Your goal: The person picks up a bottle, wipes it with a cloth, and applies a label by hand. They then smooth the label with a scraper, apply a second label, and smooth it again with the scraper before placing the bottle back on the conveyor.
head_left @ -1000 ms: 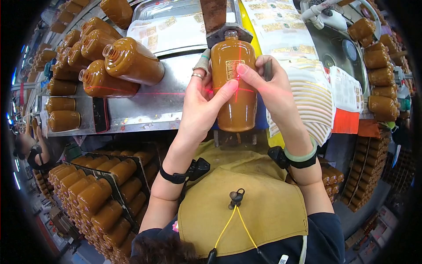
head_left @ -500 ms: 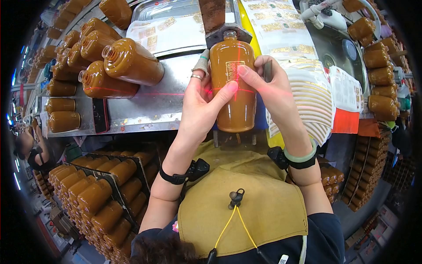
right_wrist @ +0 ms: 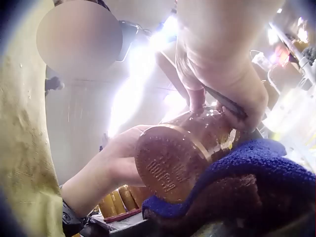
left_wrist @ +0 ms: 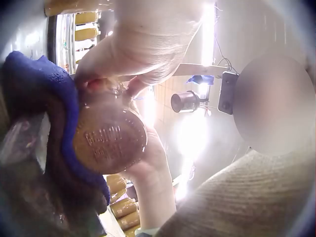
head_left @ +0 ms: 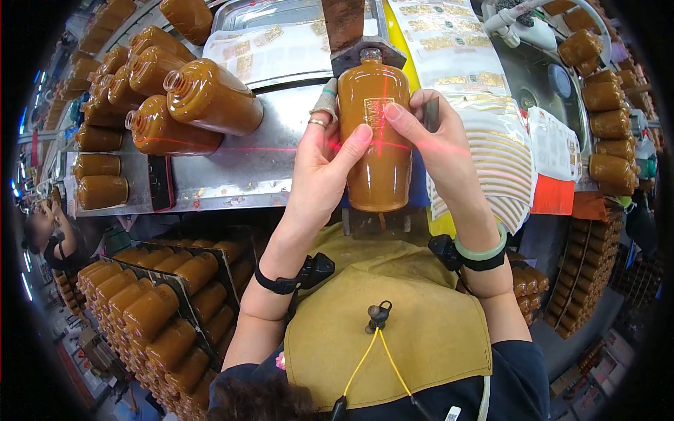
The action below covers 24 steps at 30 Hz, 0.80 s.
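Note:
A glossy brown bottle (head_left: 379, 168) lies on its back in the head view, neck away from me against a metal bracket (head_left: 365, 52). On its front sits a gold-framed label (head_left: 372, 116), crossed by red laser lines. My left hand (head_left: 319, 165) grips the bottle's left side, thumb on the front beside the label's lower edge. My right hand (head_left: 446, 140) is at the right side, its thumb pressing the label's right edge. A dark flat blade (right_wrist: 224, 101) is tucked in its curled fingers. Embossed marks show on the bottle's base (left_wrist: 111, 140), above blue cloth (left_wrist: 71, 133).
Several brown bottles (head_left: 210, 98) stand at the left of the metal table (head_left: 239, 175), near a dark phone-like object (head_left: 160, 184). Label sheets (head_left: 449, 42) and fanned strips (head_left: 491, 161) lie right. Stacked bottles (head_left: 140, 302) fill racks below left. A sink (head_left: 533, 84) is far right.
My left thumb has slid slightly up and left, away from the label's lower right part. The right thumb stays at the label's edge, and the bottle lies nearly as before.

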Each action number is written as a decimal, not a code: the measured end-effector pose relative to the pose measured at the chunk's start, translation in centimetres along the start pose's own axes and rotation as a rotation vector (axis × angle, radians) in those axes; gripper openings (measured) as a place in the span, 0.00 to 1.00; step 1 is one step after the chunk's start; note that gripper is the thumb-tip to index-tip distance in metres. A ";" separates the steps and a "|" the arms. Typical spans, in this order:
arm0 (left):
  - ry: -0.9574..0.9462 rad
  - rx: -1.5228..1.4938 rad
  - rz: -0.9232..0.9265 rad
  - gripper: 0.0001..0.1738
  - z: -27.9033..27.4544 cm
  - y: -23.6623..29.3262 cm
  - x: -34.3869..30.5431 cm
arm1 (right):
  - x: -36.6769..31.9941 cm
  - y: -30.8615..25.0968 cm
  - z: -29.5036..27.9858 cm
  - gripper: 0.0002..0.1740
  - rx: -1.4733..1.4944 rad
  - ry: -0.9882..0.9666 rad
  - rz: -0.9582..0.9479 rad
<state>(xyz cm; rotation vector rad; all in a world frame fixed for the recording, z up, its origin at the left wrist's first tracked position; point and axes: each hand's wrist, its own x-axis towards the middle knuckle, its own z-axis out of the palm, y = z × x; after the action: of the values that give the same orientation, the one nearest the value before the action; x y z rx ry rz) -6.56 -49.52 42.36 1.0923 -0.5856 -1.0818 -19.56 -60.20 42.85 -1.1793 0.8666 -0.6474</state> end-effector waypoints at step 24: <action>0.092 0.142 0.136 0.30 0.1 -0.9 1.6 | -1.2 0.7 -1.0 0.23 0.084 -0.122 -0.039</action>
<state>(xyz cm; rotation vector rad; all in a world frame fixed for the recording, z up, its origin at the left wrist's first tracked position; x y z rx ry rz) -6.40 -51.06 41.39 1.2009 -0.6611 -0.8778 -21.08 -59.51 42.29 -1.1499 0.7083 -0.6310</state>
